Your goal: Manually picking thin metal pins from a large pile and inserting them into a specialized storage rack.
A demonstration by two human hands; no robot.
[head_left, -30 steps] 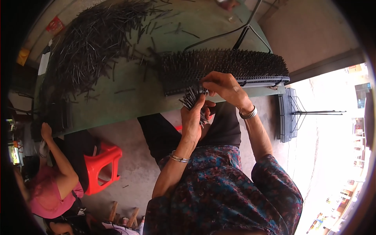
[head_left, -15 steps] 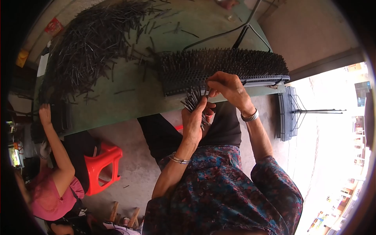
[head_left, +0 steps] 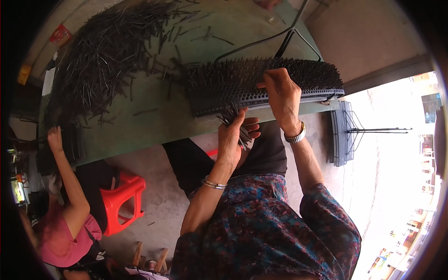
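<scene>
A bundle of thin dark strips [head_left: 228, 115] lies in my left hand [head_left: 228, 140], gripped under the thumb with other fingers partly spread at its right side. The strips fan out above the thumb and stick out below the palm. My right hand [head_left: 285, 100] is over the front of a long black rack [head_left: 212, 100], its thumb and fingertips pinched close to the row of holes. What the pinch holds is too small to make out. Many short dark pieces stand upright in the rack, densest toward the back and right.
A large pile of loose dark strips [head_left: 102, 56] covers the left of the green table [head_left: 123, 135]. Black rods [head_left: 261, 45] rise behind the rack. Another rack [head_left: 343, 134] stands off the right edge. A co-worker's hand [head_left: 54, 139] and a red stool [head_left: 107, 205] are at left.
My right hand has moved from the bundle up and right to the rack, still pinched. My left hand stays nearly in place with the strips, its fingers a little more spread.
</scene>
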